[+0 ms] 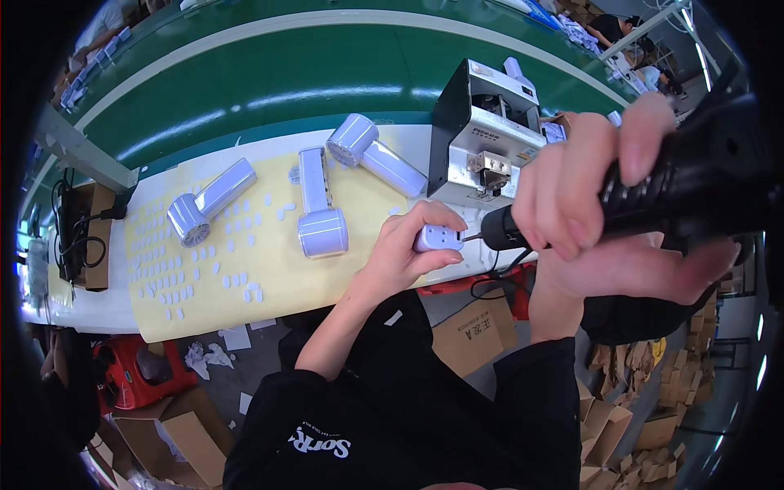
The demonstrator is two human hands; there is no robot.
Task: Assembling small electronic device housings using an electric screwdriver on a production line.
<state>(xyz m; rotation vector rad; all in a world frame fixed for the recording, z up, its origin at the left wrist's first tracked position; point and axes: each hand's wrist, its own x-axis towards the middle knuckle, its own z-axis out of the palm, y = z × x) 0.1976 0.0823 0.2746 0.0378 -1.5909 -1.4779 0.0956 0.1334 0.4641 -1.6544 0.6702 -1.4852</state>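
Nearest the viewer, at the front edge of the table [106,314], the left hand [400,253] pinches a small lavender part [438,238] with holes in its face, fingers curled over the top and thumb beneath, wrist bent back from a forearm that rises out of a black sleeve. The right hand [596,196] is clenched round the ribbed barrel of a black electric screwdriver [653,192], held nearly level, with its bit tip touching the right side of the part.

Risk, as a judgement: the part is braced only by fingertips at the table's edge, so a bit that sits off-axis could slip out and strike the left thumb, or spin the part loose. The level, raised hold of the heavy tool makes such drift likelier.

Farther in, a yellow mat [269,269] carries rows of small pale oval pieces [175,269] and 3 lavender hair-dryer-shaped housings [322,204], set apart from each other. Just behind the hands stands a grey metal box-shaped machine [490,143]. At the left end of the table sits a brown box with black cables [86,233]. Beyond runs a green conveyor belt [269,73].
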